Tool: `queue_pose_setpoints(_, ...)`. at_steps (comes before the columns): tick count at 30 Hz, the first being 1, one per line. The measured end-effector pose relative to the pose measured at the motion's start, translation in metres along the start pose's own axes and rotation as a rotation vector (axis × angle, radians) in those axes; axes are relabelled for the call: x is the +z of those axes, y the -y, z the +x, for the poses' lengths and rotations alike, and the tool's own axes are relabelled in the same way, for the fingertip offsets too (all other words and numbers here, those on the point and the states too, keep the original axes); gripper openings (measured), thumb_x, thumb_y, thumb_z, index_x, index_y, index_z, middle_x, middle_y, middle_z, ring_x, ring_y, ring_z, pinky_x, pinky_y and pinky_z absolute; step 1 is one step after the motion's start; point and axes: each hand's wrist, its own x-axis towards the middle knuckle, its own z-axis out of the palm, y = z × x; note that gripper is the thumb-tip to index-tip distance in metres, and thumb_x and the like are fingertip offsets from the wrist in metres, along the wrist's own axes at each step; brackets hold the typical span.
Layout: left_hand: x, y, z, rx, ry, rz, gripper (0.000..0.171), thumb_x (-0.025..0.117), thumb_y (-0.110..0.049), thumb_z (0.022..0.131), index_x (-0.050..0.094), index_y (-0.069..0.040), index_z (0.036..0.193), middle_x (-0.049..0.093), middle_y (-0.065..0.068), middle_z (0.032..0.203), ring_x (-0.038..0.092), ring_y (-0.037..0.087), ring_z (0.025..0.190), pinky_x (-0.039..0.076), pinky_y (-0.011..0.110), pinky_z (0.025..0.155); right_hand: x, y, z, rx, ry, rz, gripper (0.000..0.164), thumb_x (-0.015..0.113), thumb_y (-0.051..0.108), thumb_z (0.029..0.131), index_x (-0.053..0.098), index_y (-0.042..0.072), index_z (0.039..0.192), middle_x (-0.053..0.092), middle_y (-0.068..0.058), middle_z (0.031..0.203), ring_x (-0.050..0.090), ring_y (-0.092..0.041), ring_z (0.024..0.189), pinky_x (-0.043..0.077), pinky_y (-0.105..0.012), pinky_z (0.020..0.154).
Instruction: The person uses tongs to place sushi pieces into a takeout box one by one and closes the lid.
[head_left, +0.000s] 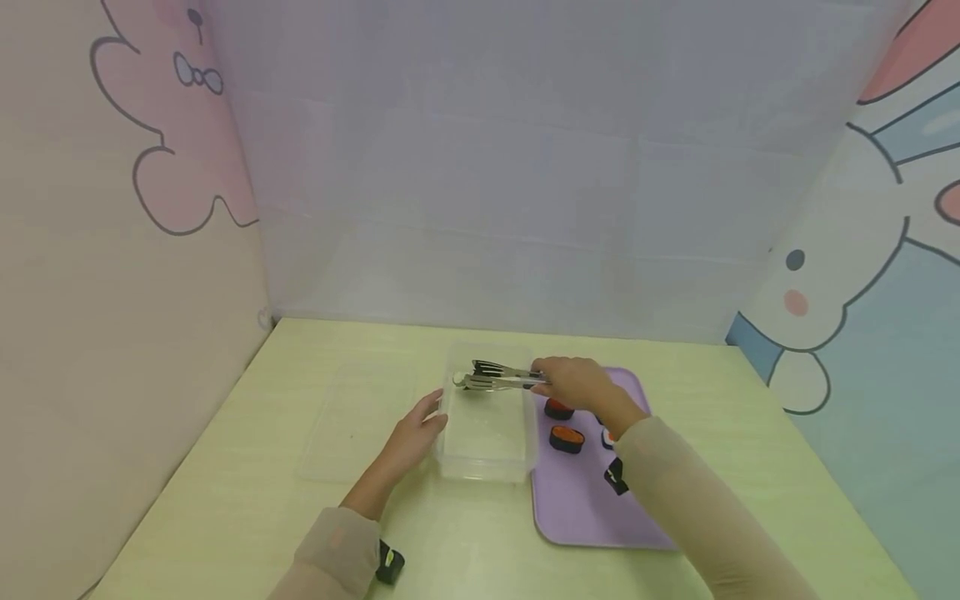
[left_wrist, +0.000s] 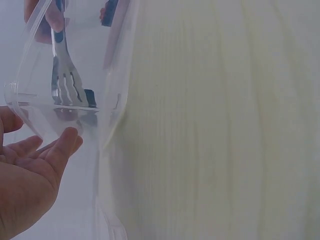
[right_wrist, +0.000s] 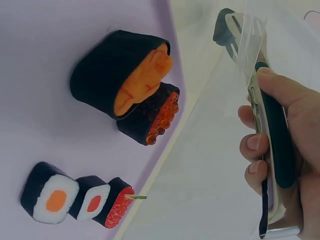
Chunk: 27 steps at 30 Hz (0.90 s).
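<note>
My right hand [head_left: 577, 385] grips metal tongs [head_left: 504, 379] with dark handles, its fingers wrapped round them in the right wrist view. The slotted tong heads reach over the far part of a clear plastic container [head_left: 480, 473]. Between them shows a dark, seaweed-black piece [right_wrist: 223, 29], mostly covered by the tongs. My left hand [head_left: 414, 433] is at the container's left side, fingers loosely extended. In the left wrist view its fingertips [left_wrist: 70, 136] are right at the clear wall.
A purple tray [head_left: 585, 521] right of the container bears orange-topped sushi [head_left: 567, 439], red-roe sushi [right_wrist: 164, 116] and several other pieces, including an orange-centred roll [right_wrist: 52, 200]. A clear flat lid [head_left: 360, 425] lies left. Small black objects sit beside both sleeves. Fabric walls enclose the table.
</note>
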Motion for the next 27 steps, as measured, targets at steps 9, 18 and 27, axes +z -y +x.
queue_pose_setpoints(9,0.0,0.0,-0.001,0.015,0.009,0.001,0.051,0.048,-0.022,0.103,0.036,-0.01,0.151,0.042,0.023,0.146,0.045,0.043,0.127,0.039,0.058,0.1,-0.009,0.001,-0.004,0.032,0.038,-0.015,0.027,0.061,0.035,0.097,0.06,0.017,0.116,0.062,0.004,0.092,0.053,-0.015,0.068,0.045,-0.035,0.055)
queue_pose_setpoints(18,-0.001,0.001,-0.001,0.024,0.011,-0.003,0.052,0.048,-0.023,0.103,0.035,-0.009,0.151,0.042,0.022,0.146,0.045,0.043,0.128,0.038,0.058,0.101,-0.024,-0.017,-0.037,0.072,-0.016,0.07,0.029,0.062,0.035,0.097,0.061,0.015,0.118,0.061,0.006,0.09,0.053,-0.015,0.072,0.046,-0.038,0.064)
queue_pose_setpoints(27,-0.002,0.002,-0.001,0.019,0.01,-0.019,0.051,0.048,-0.02,0.103,0.035,-0.01,0.151,0.041,0.022,0.147,0.044,0.043,0.128,0.037,0.058,0.101,-0.028,-0.05,-0.074,0.101,-0.062,0.134,0.037,0.062,0.034,0.096,0.06,0.01,0.124,0.065,-0.007,0.112,0.061,-0.026,0.094,0.049,-0.051,0.078)
